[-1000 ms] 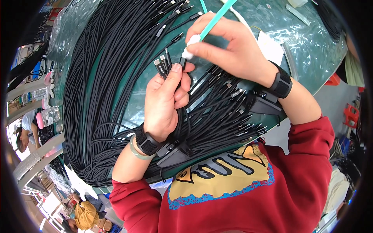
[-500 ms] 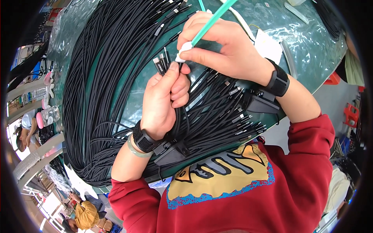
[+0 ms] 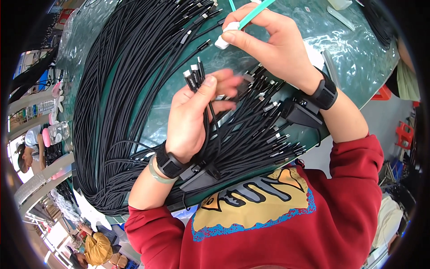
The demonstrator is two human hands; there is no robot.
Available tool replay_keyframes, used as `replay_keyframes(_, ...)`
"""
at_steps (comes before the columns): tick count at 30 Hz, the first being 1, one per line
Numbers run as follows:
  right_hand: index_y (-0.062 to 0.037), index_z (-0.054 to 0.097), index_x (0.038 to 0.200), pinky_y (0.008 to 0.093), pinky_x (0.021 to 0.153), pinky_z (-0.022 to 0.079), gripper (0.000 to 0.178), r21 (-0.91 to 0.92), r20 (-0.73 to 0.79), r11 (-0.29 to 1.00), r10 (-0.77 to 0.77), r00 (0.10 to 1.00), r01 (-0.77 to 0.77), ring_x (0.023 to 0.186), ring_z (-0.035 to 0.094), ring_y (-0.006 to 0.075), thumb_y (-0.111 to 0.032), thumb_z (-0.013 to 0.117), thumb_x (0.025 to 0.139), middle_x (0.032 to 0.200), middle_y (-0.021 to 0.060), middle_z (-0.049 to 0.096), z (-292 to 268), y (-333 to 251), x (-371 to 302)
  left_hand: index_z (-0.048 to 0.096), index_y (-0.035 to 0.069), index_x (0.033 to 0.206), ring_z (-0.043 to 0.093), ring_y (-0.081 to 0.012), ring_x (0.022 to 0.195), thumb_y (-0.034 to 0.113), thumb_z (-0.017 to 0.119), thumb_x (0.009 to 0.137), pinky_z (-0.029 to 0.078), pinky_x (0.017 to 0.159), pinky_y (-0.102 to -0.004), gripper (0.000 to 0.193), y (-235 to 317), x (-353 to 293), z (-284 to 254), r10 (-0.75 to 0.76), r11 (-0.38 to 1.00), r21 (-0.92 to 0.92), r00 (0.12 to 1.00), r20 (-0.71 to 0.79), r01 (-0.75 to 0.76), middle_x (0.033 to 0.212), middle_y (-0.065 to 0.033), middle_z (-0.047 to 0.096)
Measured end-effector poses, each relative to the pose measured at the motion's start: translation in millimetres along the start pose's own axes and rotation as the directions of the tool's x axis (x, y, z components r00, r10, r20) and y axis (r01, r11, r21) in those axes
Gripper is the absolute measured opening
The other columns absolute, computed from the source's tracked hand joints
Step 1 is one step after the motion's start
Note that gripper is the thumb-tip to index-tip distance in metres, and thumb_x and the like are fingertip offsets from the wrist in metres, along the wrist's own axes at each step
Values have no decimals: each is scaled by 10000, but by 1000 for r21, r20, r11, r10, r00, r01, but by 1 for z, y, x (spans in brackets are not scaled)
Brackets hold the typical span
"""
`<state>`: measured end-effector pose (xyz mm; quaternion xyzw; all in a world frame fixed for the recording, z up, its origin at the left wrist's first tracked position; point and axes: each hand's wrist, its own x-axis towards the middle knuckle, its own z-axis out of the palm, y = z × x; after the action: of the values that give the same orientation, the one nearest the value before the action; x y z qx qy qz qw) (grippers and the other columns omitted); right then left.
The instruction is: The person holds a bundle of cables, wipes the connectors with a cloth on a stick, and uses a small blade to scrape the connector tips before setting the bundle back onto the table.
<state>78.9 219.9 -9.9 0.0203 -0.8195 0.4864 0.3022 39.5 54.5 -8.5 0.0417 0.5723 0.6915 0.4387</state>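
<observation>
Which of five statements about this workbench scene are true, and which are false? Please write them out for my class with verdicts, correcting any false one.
1. The right hand holds a small white piece, with a straight green strip running up from it. True.
2. The left hand holds flat red ribbons. False: it holds slim black cables with metal-tipped plugs.
3. The white piece touches those plugs. False: a clear gap separates them.
4. A black strap circles each wrist: left and right. True.
5. The person wears a plain blue top. False: it is a red long-sleeved top with a yellow printed panel.
</observation>
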Motion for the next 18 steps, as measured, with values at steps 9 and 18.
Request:
replay_keyframes(9,-22,578,861,230,709,418,119,10,65,1000,-1,998,0,781,534,98,-87,616,769,817,16,578,1,1,-2,502,-41,1061,349,-38,440,189,441,888,301,413,-188,294,2,7,-32,-45,837,-493,927,371,238,661,-33,554)
replay_keyframes(18,-29,581,854,231,693,420,122,119,47,955,268,962,-272,770,534,106,-91,626,759,788,17,580,5,5,-6,525,-12,1017,313,-10,425,144,476,870,231,376,-160,220,1,7,-21,7,1000,-3,999,42,-7,643,-26,540)
